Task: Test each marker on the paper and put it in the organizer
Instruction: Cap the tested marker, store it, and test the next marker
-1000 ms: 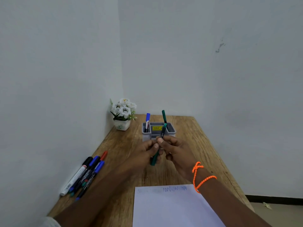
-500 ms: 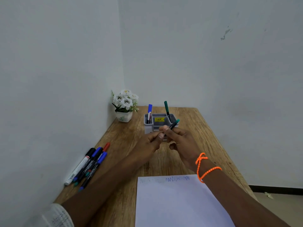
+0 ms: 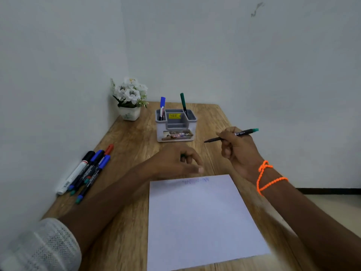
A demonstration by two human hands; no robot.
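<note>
My right hand (image 3: pixel 238 151) holds an uncapped green marker (image 3: pixel 244 132) in the air, tip pointing left, to the right of the grey organizer (image 3: pixel 175 132). My left hand (image 3: pixel 175 163) is curled round the marker's green cap (image 3: pixel 183 155) just above the top edge of the white paper (image 3: pixel 199 222). Faint blue scribbles (image 3: pixel 195 181) mark the paper's top. A blue marker (image 3: pixel 161 108) and a green marker (image 3: pixel 183 103) stand in the organizer.
Several markers (image 3: pixel 88 171) lie in a bunch at the left edge of the wooden table (image 3: pixel 127 145), by the wall. A small pot of white flowers (image 3: pixel 130 102) stands in the far left corner. The table's right edge drops to the floor.
The hands have pulled apart: the cap came off in my left hand, which dropped toward the paper. My right hand moved right with the uncapped marker.
</note>
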